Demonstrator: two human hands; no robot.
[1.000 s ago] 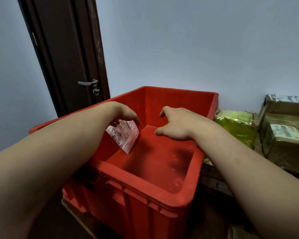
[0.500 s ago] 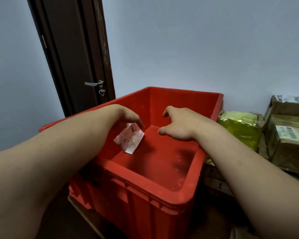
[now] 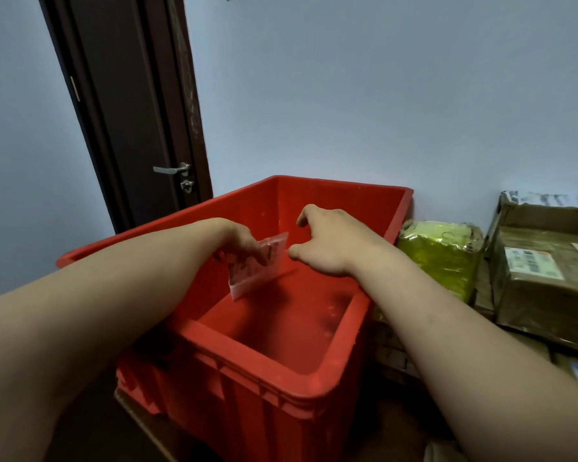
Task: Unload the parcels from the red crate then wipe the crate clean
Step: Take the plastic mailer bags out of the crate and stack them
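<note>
A dark brown door (image 3: 131, 95) stands shut in the back left corner of the room, reaching down to the dark floor (image 3: 80, 428). A silver lever handle (image 3: 171, 169) sits on its right side, pointing left, with a small round lock (image 3: 186, 185) just below it. The right door frame (image 3: 189, 105) shows pale scuffs. A plain pale blue-grey wall (image 3: 347, 95) runs to either side of the door. A flat brown board (image 3: 141, 411) lies on the floor at the near left.

Red crate (image 3: 314, 388), pale red-printed packet (image 3: 257, 265), yellow-green parcel (image 3: 437, 258), brown parcels (image 3: 541, 295), dark brown door (image 3: 127, 105).
</note>
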